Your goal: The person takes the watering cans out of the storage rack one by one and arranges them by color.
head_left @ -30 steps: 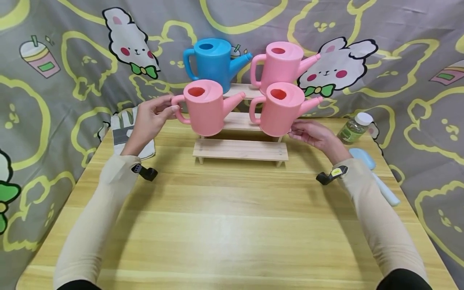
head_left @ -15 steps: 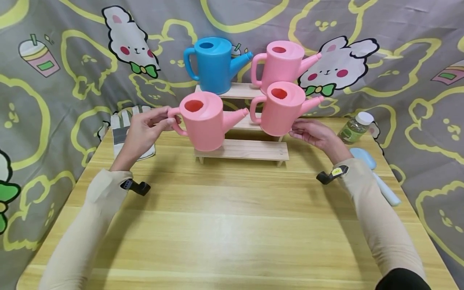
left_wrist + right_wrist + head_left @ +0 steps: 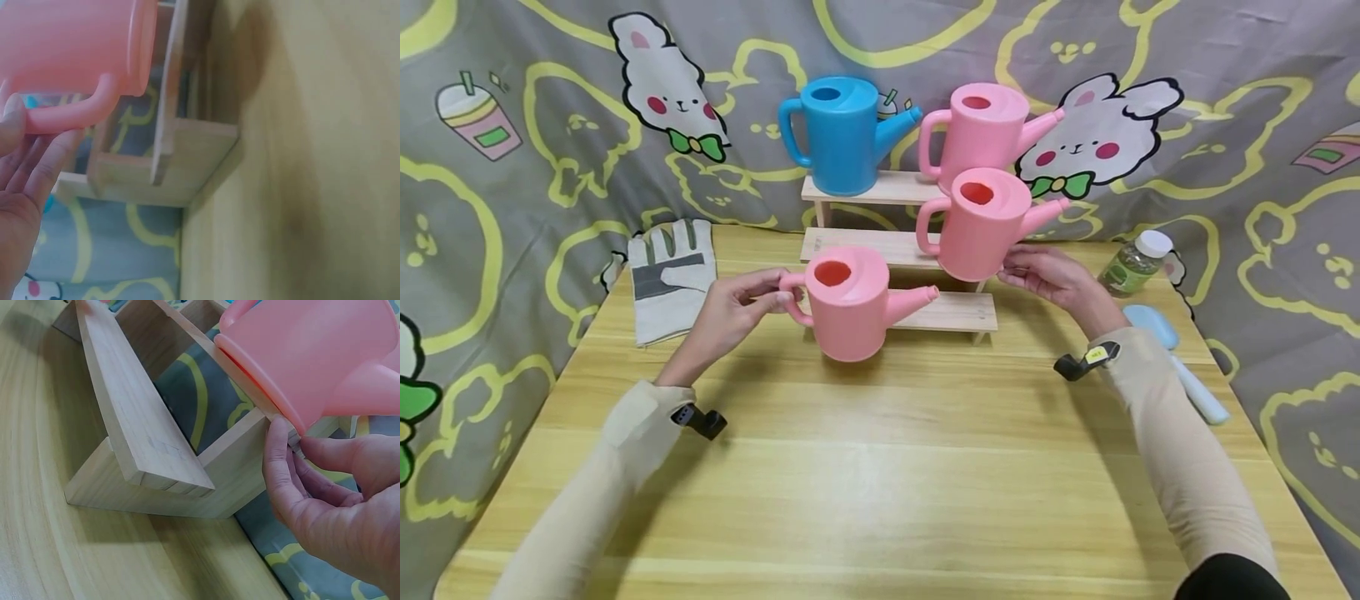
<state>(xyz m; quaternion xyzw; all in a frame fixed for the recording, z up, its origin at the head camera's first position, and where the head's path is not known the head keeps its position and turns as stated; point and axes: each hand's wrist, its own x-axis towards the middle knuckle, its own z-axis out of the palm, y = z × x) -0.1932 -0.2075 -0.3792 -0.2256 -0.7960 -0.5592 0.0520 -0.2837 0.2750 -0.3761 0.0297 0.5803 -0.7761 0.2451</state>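
Left hand (image 3: 730,310) has its grip closed round the handle (image 3: 75,115) of a pink watering can (image 3: 850,321), held above the desk (image 3: 865,467) before the lowest shelf (image 3: 951,312). Can lies rightward of that hand, spout (image 3: 912,305) pointing right. Right hand (image 3: 1048,275), farther off, pinches the middle shelf's (image 3: 865,244) end.

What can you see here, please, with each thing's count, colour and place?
table: 1, yellowish wood, centre
patterned cloth: count unclear, grey and yellow, behind
wooden stand: 1, pale, table's far side
blue watering can: 1, blue, top step, left
pink watering cans: 3, pink, top step right, middle step right, left hand
glove: 1 visible, white and grey, table's left
lidded jar: 1, greenish and white, right
handled item: 1, light blue, right, partly hidden
wrist devices: 2, black, one per wrist
sleeves: 2, beige, forearms
left hand: 1, bare, holding a can's handle
right hand: 1, bare, at middle step's right end
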